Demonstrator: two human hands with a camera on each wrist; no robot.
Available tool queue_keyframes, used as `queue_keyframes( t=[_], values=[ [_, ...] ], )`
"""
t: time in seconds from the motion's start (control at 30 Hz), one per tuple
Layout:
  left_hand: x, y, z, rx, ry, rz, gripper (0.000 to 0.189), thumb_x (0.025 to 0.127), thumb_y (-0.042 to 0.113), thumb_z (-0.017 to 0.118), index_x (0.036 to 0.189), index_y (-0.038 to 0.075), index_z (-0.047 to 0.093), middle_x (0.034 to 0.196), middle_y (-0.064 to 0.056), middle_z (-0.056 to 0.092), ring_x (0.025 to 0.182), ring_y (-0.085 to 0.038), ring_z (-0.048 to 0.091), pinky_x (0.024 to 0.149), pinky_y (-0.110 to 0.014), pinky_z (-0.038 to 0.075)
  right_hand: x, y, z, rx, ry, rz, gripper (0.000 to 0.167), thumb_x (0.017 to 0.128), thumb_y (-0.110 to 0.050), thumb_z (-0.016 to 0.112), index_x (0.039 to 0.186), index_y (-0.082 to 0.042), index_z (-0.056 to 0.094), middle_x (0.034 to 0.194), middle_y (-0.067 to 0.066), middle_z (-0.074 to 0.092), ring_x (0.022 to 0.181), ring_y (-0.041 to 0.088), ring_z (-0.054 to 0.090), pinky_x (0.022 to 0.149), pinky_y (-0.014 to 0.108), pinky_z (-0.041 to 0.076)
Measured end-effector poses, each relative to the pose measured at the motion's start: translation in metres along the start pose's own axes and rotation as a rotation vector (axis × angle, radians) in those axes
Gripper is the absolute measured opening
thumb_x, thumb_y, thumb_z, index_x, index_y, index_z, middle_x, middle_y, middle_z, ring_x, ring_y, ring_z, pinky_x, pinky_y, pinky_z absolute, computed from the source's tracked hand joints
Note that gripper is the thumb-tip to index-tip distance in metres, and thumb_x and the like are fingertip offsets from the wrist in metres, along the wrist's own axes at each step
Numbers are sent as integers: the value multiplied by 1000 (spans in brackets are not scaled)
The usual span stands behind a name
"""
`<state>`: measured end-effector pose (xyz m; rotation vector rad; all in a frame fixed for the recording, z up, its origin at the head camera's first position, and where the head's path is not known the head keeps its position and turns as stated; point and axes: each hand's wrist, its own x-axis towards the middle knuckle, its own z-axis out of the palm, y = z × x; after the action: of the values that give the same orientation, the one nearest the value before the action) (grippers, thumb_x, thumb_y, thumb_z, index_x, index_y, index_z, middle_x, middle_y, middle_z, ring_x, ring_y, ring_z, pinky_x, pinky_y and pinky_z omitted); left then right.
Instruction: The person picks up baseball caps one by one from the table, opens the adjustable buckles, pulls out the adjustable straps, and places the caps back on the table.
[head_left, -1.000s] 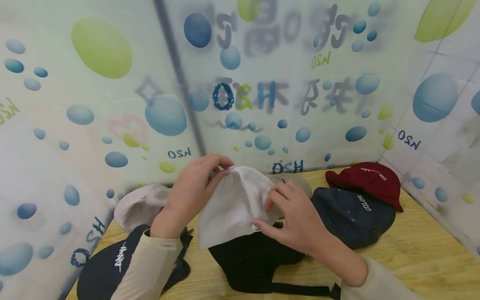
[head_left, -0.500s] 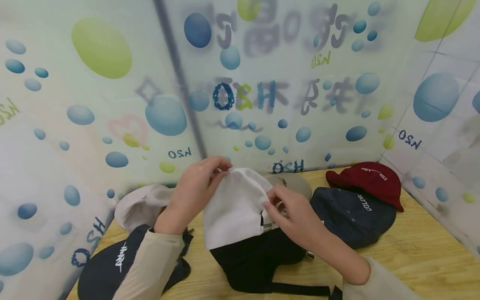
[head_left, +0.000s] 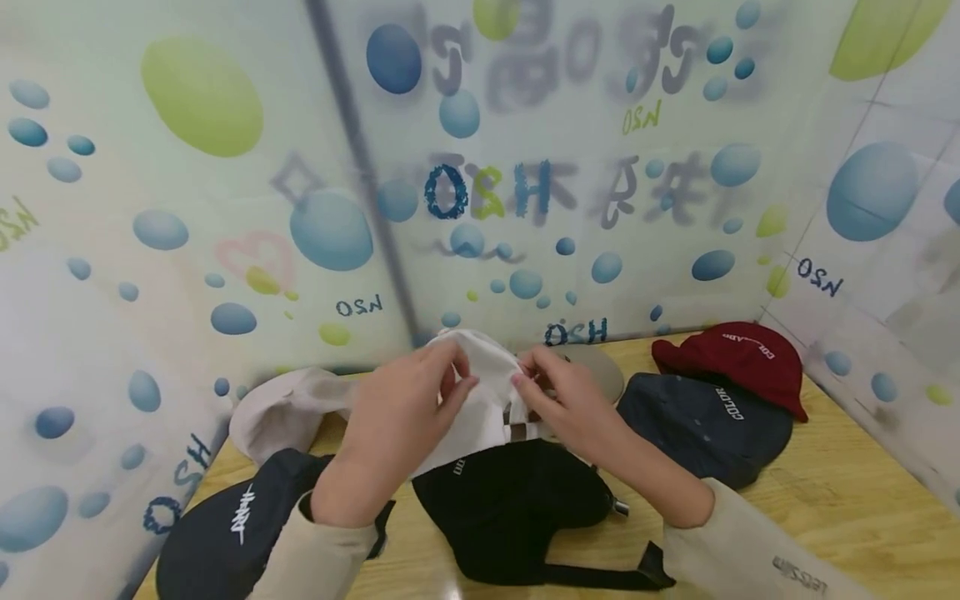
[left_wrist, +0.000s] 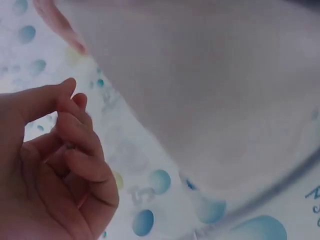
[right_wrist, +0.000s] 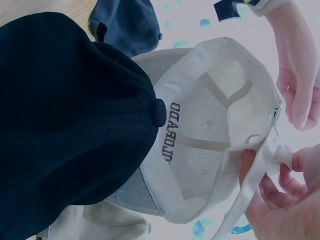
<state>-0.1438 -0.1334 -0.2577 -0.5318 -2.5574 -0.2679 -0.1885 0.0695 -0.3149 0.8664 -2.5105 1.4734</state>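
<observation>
A white cap (head_left: pixel 480 408) hangs between both hands, its hollow inside (right_wrist: pixel 205 150) facing the right wrist camera. My right hand (head_left: pixel 581 408) pinches the strap at the cap's back opening; the thumb and fingers (right_wrist: pixel 272 195) grip it near a metal buckle. My left hand (head_left: pixel 401 425) is beside the cap, apart from it. In the left wrist view the left fingers (left_wrist: pixel 80 135) curl loosely with nothing in them, and the cap's pale cloth fills the right side. Just below the white cap, a black cap (head_left: pixel 510 517) rests on the table with its strap trailing right.
Maroon (head_left: pixel 738 367) and navy (head_left: pixel 697 433) caps lie overlapped at the right. A beige cap (head_left: pixel 592 367) sits behind the white one. To the left are a pale cap (head_left: pixel 273 417) and a dark cap (head_left: pixel 206 533) with white lettering. A patterned wall (head_left: pixel 480 283) borders the wooden table (head_left: pixel 847 508).
My left hand has let go of the white cap's upper edge and come down nearer the camera. The right hand has shifted slightly up and left, still holding the strap.
</observation>
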Motion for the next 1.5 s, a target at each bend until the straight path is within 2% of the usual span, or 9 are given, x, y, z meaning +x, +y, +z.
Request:
queue_keyframes(
  t=[0.07, 0.17, 0.43, 0.6, 0.73, 0.93, 1.2, 1.33, 1.5],
  values=[
    [-6, 9, 1, 6, -59, -6, 24, 89, 29, 76, 83, 16, 57, 58, 8, 47, 46, -6, 38, 44, -20, 32, 2, -1, 1, 17, -7, -4, 12, 105, -19, 52, 102, -8, 55, 84, 6, 59, 68, 13, 54, 61, 25, 49],
    [-14, 16, 7, -3, -99, -7, 30, 88, 36, 76, 81, 16, 54, 53, 9, 41, 43, -5, 32, 43, -19, 27, 3, -2, 2, 39, -19, 4, 13, 105, -21, 50, 102, -9, 54, 81, 5, 58, 67, 13, 53, 61, 26, 49],
    [-24, 17, 23, 33, -50, -32, 45, 79, 50, 80, 80, 17, 50, 58, 8, 38, 44, -7, 29, 42, -19, 23, 8, -2, 4, 143, -43, 79, 14, 106, -20, 48, 106, -6, 52, 87, 10, 63, 74, 17, 57, 68, 27, 51],
    [-24, 14, 24, 26, -48, -36, 39, 81, 45, 80, 80, 17, 52, 70, 7, 47, 46, -7, 32, 45, -18, 27, 12, 0, 3, 281, -82, 116, 19, 105, -18, 50, 112, 0, 52, 94, 17, 67, 81, 16, 63, 76, 27, 55],
    [-23, 10, 23, -10, -59, -74, 36, 83, 41, 79, 83, 17, 53, 78, 5, 52, 48, -7, 35, 48, -19, 31, 13, 3, 0, 421, -150, 186, 28, 101, -15, 57, 124, 2, 56, 106, 17, 66, 88, 16, 63, 79, 24, 55],
    [-22, 7, 24, -30, -88, -103, 34, 83, 39, 79, 83, 17, 53, 75, 5, 48, 52, -7, 39, 48, -19, 33, 12, 5, -6, 538, -193, 288, 33, 97, -12, 63, 127, 2, 60, 111, 9, 66, 92, 18, 61, 82, 23, 56],
    [-23, 10, 31, 0, -75, -50, 29, 86, 36, 78, 84, 18, 56, 69, 7, 56, 48, -6, 39, 46, -18, 32, 12, 4, -1, 555, -142, 294, 28, 97, -11, 64, 118, 7, 60, 104, 6, 65, 88, 16, 62, 79, 22, 57],
    [-23, 9, 33, -30, -79, -80, 31, 86, 42, 76, 87, 17, 58, 66, 7, 58, 48, -6, 40, 47, -19, 33, 12, 1, 1, 517, -121, 300, 26, 96, -12, 66, 115, 5, 62, 106, 10, 65, 88, 16, 62, 78, 23, 57],
    [-21, 4, 35, -156, -142, -149, 24, 89, 40, 73, 93, 19, 64, 83, 7, 72, 65, -10, 62, 59, -25, 49, 12, 1, 3, 520, -116, 309, 22, 95, -10, 66, 112, 3, 64, 99, 4, 67, 86, 16, 63, 76, 23, 57]
  ],
)
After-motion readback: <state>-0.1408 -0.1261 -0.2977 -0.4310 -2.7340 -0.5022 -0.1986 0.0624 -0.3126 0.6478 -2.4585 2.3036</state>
